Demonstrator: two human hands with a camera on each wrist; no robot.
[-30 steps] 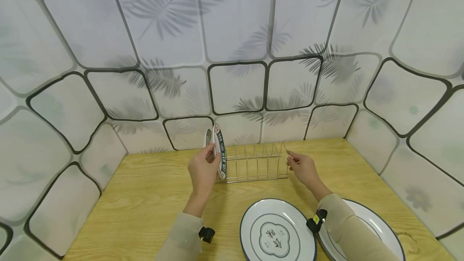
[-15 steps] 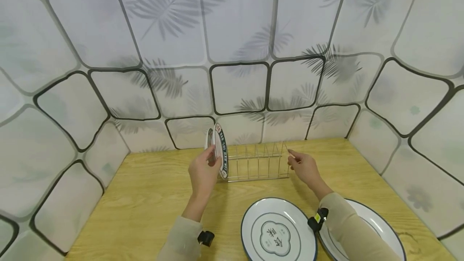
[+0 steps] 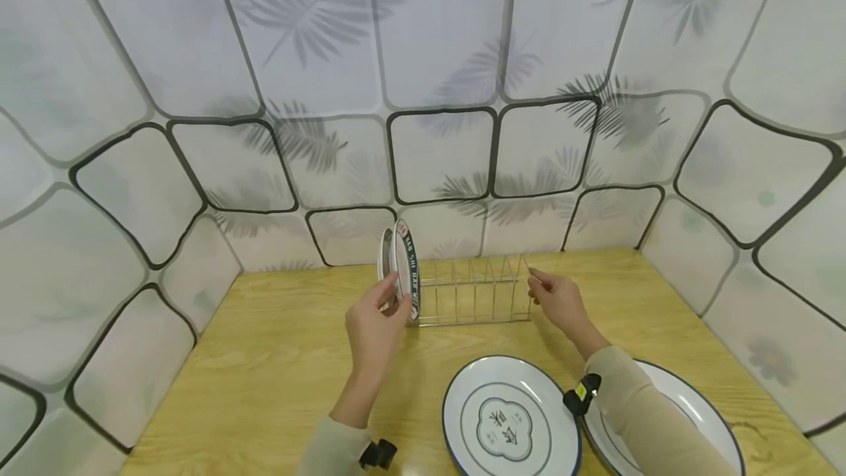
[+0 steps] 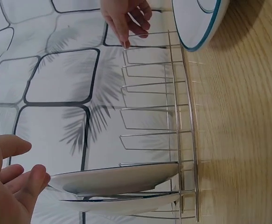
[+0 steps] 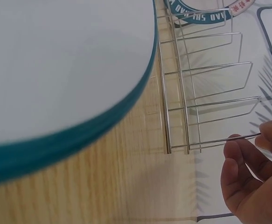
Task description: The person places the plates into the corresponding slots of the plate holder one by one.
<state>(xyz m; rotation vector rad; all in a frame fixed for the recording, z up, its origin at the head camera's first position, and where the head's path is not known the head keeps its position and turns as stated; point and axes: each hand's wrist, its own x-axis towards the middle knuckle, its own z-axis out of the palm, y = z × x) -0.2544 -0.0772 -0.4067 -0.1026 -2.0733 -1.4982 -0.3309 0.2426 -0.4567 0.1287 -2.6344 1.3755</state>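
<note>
Two patterned plates stand on edge at the left end of a wire dish rack [image 3: 476,322]. The nearer plate [image 3: 414,270] has a dark lettered rim; the other plate [image 4: 122,205] stands just behind it. My left hand [image 3: 373,329] is at the nearer plate's front edge. In the left wrist view its thumb and fingers are spread apart, one fingertip right at the plate's rim. At the rack's right end, my right hand [image 5: 257,177] pinches the end wire between thumb and forefinger.
A white plate [image 3: 463,417] with a blue rim and a printed centre lies flat in front of the rack. Another large plate [image 3: 684,395] lies to its right, partly under my right sleeve. Patterned walls [image 3: 443,160] enclose the wooden table [image 3: 264,388].
My left hand has drawn slightly down and back from the nearer plate, which stays in the rack. The right hand keeps its place on the end wire. The head view has shifted slightly.
</note>
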